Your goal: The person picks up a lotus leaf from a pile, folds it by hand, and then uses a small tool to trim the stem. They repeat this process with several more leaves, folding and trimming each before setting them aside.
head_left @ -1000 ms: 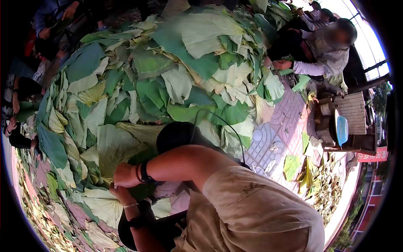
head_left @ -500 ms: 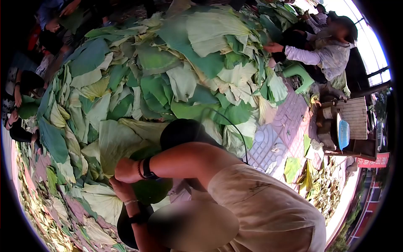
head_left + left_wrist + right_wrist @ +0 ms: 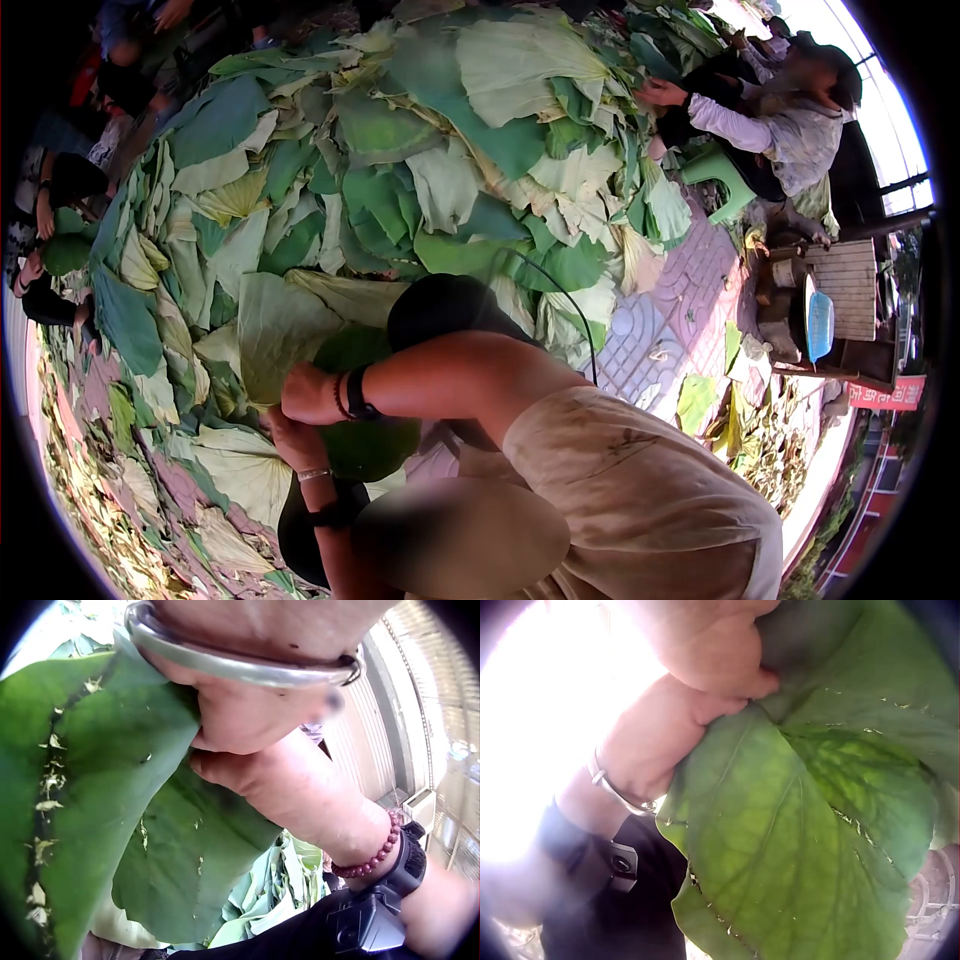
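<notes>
A large green lotus leaf [image 3: 780, 847] hangs in folds beneath my two hands, with torn, pale specks along its crease lines. My left hand [image 3: 240, 712], wearing a silver bangle, grips the gathered top of the leaf. Pressed close beside it, my right hand [image 3: 705, 645] pinches the same leaf at its upper part; a beaded bracelet [image 3: 375, 859] circles that wrist. In the head view both hands meet at the near side of the leaf pile, and the held leaf [image 3: 375, 445] shows below the right forearm. Most fingertips are hidden by the hands themselves.
A broad heap of green and faded lotus leaves [image 3: 400, 190] spreads in front. At the right, another person [image 3: 790, 130] sits by the heap near a green stool [image 3: 722, 180]. Beyond are patterned paving [image 3: 640, 325] and a blue basket [image 3: 820, 325]. More people work at the left.
More of the dark green leaf has come into view under the right forearm. My hands stay together on it. At the right, the other person's arm has lifted, and the green stool shows more fully.
</notes>
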Tool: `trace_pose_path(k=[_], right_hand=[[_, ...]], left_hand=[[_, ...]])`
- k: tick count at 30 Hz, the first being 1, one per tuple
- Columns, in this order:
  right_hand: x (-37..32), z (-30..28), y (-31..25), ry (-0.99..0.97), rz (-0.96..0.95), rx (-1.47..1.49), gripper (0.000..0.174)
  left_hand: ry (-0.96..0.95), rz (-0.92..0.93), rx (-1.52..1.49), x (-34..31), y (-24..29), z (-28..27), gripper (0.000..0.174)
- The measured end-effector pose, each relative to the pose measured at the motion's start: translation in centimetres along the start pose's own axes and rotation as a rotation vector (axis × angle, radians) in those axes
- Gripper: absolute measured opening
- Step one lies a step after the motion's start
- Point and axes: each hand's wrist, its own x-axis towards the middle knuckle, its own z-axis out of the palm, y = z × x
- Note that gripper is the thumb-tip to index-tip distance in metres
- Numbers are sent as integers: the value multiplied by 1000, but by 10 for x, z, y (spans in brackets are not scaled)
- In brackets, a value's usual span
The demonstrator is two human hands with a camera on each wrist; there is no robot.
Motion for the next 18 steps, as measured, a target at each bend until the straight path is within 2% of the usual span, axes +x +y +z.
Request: trace_pose_path(k=[4, 7, 13, 16, 18], right_hand=[[1, -5, 2, -32, 8, 21, 14], [-3, -11, 2, 41, -24, 22, 12], [-3, -11, 1, 78, -54, -32, 12], [1, 5, 1, 148, -59, -47, 11], [2, 10, 4, 109, -85, -46, 12]], left_hand=[[14, 31, -45, 1, 5, -3, 14], [28, 59, -37, 0, 2, -4, 13], [132, -17, 12, -3, 10, -5, 15], [95, -3, 113, -1, 4, -7, 20], [77, 9, 132, -1, 4, -6, 17]])
